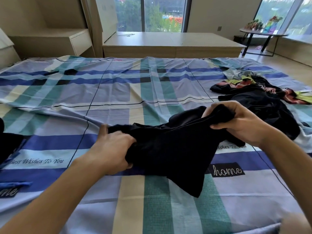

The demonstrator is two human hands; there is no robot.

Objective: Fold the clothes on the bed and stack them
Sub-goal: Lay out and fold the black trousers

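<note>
Head camera, and we are looking down our two forearms at the bed (pixel 104 98), its checked sheet in blue, teal and cream. Our left hand (pixel 113 149) is curling its fingers round one bunched end of a black garment (pixel 168 149), low against the sheet. Our right hand (pixel 239 122) is gripping the other end, fingers and thumb clenched into the cloth, holding it a little higher. The garment is stretching between both hands at the near middle of the bed, one loose flap trailing onto the sheet towards us. Just beyond the right hand, a heap of clothes (pixel 263 102), black with red and yellow-green patches, is lying unfolded. Dark cloth (pixel 8 146) is showing at the left edge. Past the bed a low wooden cabinet (pixel 168 43) is standing, with a round table (pixel 263 32) to its right and windows (pixel 152 14) behind.
</note>
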